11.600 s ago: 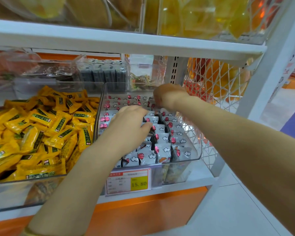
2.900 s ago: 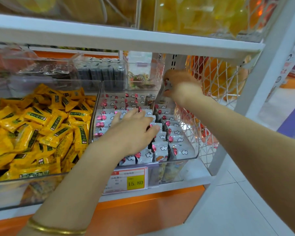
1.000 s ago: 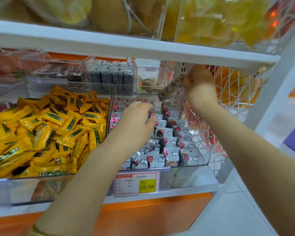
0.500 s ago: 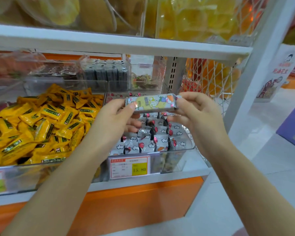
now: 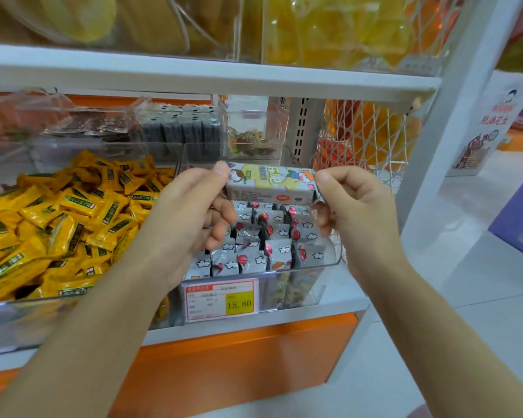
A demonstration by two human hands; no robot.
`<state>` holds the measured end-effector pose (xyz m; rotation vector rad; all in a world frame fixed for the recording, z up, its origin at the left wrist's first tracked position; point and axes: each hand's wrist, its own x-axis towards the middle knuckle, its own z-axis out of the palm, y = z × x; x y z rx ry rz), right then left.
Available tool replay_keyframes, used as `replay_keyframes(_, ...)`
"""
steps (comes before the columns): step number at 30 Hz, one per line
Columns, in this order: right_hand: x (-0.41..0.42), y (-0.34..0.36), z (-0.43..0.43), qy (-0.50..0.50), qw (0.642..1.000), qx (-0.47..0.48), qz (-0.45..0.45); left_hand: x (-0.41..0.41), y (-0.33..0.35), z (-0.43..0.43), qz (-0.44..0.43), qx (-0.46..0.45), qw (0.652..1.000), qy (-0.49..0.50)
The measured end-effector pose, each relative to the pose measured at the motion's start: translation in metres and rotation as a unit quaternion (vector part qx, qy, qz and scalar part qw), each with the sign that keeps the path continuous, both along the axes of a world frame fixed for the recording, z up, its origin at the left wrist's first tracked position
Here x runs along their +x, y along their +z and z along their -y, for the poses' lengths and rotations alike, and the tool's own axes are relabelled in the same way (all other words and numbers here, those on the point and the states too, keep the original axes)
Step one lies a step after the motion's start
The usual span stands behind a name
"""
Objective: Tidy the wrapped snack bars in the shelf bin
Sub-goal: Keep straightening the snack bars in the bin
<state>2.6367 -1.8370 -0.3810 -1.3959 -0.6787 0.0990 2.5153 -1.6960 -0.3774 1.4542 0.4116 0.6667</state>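
- Fingers (image 5: 221, 169) of the left hand (image 5: 191, 215) and right hand (image 5: 354, 212) pinch one bar (image 5: 269, 185) by its two ends, held flat over the bin (image 5: 329, 263).
- I think it should go in slowly, standing up in line with the other bars (image 5: 272, 236).
- The bin sits at the right end of the shelf (image 5: 284, 318).
- Yellow packs (image 5: 73, 212) lie to the left, and the white floor (image 5: 465, 267) is to the right.

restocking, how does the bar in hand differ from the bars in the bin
The held bar lies level over the bin; the binned bars stand on end. The held bar shows its long yellow-printed face; the binned bars show cloud-printed ends. The left hand and right hand hold the held bar; the binned bars are unheld. Both are silvery.
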Motion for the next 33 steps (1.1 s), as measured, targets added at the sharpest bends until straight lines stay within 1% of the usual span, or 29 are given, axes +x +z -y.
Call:
replay_keyframes(5, 0.001, -0.002, -0.003, 0.044, 0.998, 0.024, -0.035, -0.004, 0.002, -0.004, 0.017, -0.056, 0.998, -0.012)
replay_keyframes(11, 0.005, -0.005, -0.001, 0.075, 0.994, 0.044, -0.07, -0.007, 0.001, -0.004, 0.049, -0.057, 0.996, -0.042)
replay_keyframes(14, 0.006, -0.004, -0.001, 0.106, 0.986, 0.071, -0.11, -0.008, 0.0, -0.005, 0.047, -0.07, 0.994, -0.062)
replay_keyframes(18, 0.006, -0.001, -0.003, 0.149, 0.958, 0.135, -0.206, -0.007, 0.0, -0.005, 0.054, -0.108, 0.99, -0.075)
replay_keyframes(21, 0.004, 0.002, -0.005, 0.158, 0.937, 0.17, -0.261, -0.006, 0.001, -0.004, 0.049, -0.139, 0.986, -0.079)
replay_keyframes(24, 0.006, 0.003, -0.006, 0.158, 0.908, 0.194, -0.337, -0.005, 0.002, -0.002, 0.047, -0.172, 0.98, -0.084)
replay_keyframes(25, 0.007, 0.002, -0.005, 0.152, 0.913, 0.181, -0.334, -0.005, 0.003, -0.002, 0.052, -0.188, 0.977, -0.09)
replay_keyframes(26, 0.007, 0.001, -0.005, 0.147, 0.928, 0.151, -0.308, -0.005, 0.004, -0.003, 0.056, -0.21, 0.971, -0.097)
replay_keyframes(28, 0.005, -0.001, -0.004, 0.154, 0.958, 0.086, -0.227, -0.006, 0.006, -0.004, 0.058, -0.258, 0.959, -0.106)
replay_keyframes(30, 0.003, -0.003, -0.004, 0.163, 0.973, 0.045, -0.157, -0.008, 0.008, -0.005, 0.059, -0.303, 0.944, -0.114)
replay_keyframes(31, 0.002, -0.003, -0.004, 0.16, 0.978, 0.034, -0.131, -0.009, 0.01, -0.003, 0.061, -0.313, 0.941, -0.115)
replay_keyframes(32, 0.001, -0.003, -0.004, 0.153, 0.981, 0.031, -0.113, -0.009, 0.01, -0.002, 0.062, -0.301, 0.945, -0.11)
replay_keyframes(33, 0.0, -0.004, -0.004, 0.143, 0.984, 0.029, -0.097, -0.009, 0.011, 0.0, 0.057, -0.264, 0.958, -0.095)
